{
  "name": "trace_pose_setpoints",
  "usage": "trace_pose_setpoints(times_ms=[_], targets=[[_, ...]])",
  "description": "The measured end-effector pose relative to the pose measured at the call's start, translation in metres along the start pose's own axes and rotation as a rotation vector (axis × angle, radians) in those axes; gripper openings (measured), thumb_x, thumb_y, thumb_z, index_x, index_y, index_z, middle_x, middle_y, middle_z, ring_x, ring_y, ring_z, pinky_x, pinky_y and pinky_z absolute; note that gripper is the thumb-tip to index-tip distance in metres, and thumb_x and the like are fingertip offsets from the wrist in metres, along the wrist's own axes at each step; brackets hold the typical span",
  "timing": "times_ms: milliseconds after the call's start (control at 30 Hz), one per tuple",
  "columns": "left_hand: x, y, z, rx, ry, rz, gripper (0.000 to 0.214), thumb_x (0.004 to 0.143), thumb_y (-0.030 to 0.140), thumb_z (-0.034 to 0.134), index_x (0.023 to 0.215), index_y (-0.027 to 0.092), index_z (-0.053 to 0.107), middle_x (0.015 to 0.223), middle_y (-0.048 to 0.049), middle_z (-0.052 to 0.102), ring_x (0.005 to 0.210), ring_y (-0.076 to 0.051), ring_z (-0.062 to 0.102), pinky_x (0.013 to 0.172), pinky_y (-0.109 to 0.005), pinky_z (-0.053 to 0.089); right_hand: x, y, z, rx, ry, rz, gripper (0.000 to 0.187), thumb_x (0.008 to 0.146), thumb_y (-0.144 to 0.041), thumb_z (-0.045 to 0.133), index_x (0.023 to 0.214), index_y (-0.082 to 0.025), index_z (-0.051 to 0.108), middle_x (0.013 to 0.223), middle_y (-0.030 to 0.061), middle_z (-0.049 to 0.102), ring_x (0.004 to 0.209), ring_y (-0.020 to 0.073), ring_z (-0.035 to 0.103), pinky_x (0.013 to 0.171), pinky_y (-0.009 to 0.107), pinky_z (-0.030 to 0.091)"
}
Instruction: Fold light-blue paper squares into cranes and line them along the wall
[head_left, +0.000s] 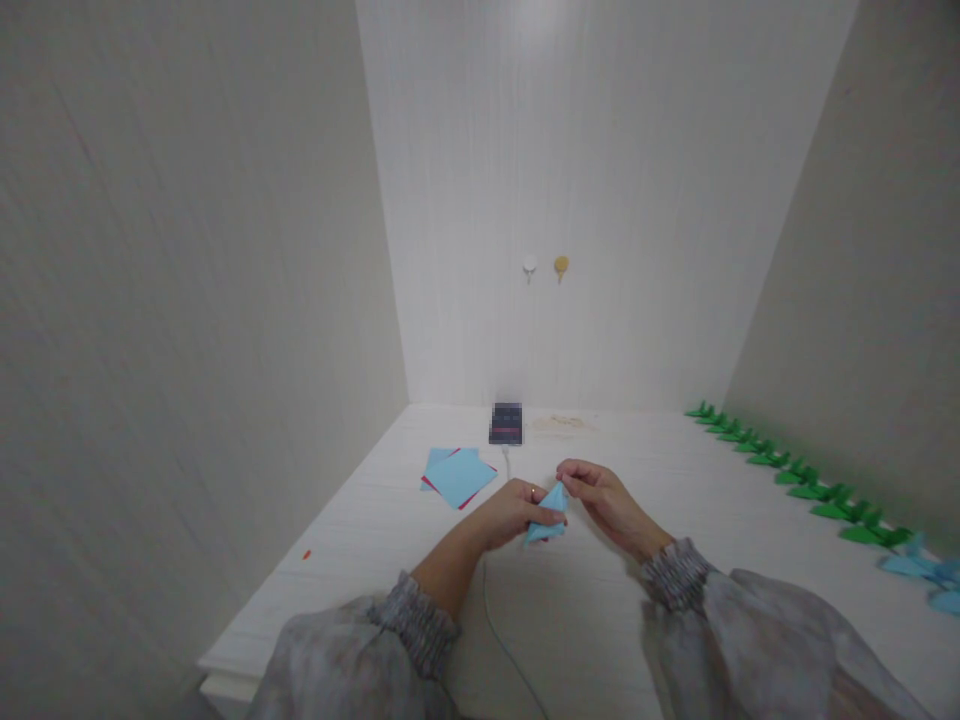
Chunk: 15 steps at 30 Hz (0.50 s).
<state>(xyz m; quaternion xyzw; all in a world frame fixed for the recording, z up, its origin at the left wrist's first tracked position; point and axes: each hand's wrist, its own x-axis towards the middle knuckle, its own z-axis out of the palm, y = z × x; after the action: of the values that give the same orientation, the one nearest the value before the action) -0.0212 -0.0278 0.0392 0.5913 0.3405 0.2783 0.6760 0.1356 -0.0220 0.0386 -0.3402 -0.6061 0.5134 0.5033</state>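
Both of my hands hold a small light-blue folded paper piece (551,512) just above the white table (360,540). My left hand (511,510), with a ring on one finger, grips the piece's lower part from the left. My right hand (600,495) pinches its upper tip from the right with fingers pressed together. Grey patterned sleeves cover both forearms.
A stack of light-blue square sheets with a red edge (459,475) lies left of my hands. A dark phone (506,423) stands at the back with a cable (499,620) running toward me. A row of green folded paper pieces (795,472) lines the right wall, with blue ones (926,575) at its near end.
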Motion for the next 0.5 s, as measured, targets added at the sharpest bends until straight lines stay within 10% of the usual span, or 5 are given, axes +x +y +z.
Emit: trace_pose_setpoints(times_ms=[500], targets=[[0.0006,0.0003,-0.0010,-0.049,-0.050,-0.033,0.025,0.048,0.028,0.068,0.060,0.008,0.058,0.056,-0.0008,0.056,0.045,-0.006,0.044,0.046,-0.020,0.029,-0.0021,0.0015,0.0018,-0.047,-0.069,-0.063,0.026,0.064,-0.043,0.055,0.067,-0.019,0.050,0.067,-0.0007,0.046,0.063,0.0123,0.041,0.061,0.023,0.034]])
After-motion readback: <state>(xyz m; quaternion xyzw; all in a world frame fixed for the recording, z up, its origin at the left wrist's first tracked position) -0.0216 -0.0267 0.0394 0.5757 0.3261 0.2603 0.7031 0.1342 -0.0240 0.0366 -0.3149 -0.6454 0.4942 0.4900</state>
